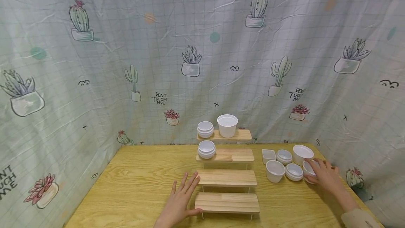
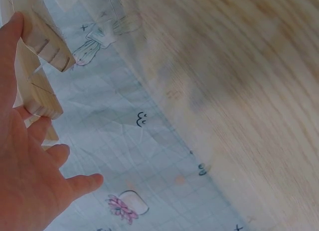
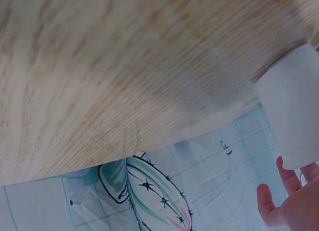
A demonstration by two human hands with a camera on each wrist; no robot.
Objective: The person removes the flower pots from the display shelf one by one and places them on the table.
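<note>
My right hand (image 1: 327, 175) is at the right end of a group of white containers. It holds a white plastic cup (image 1: 307, 169), its thumb on the near side and fingers over the far rim. In the right wrist view a white cup (image 3: 291, 106) stands beside the fingers (image 3: 286, 178). My left hand (image 1: 178, 200) lies with spread, straight fingers at the left side of a stepped wooden rack (image 1: 226, 177). Its thumb touches the lowest step's edge; in the left wrist view the hand (image 2: 30, 176) is next to the step ends (image 2: 47, 47).
A round jar (image 1: 205, 130) and a tall cup (image 1: 227, 126) stand on the top step, with another jar (image 1: 206, 150) one step lower. Near my right hand are a square dish (image 1: 269, 156), a cup (image 1: 275, 171), a bowl (image 1: 302, 153) and jars (image 1: 294, 172). A cactus-print curtain (image 1: 209, 90) hangs behind.
</note>
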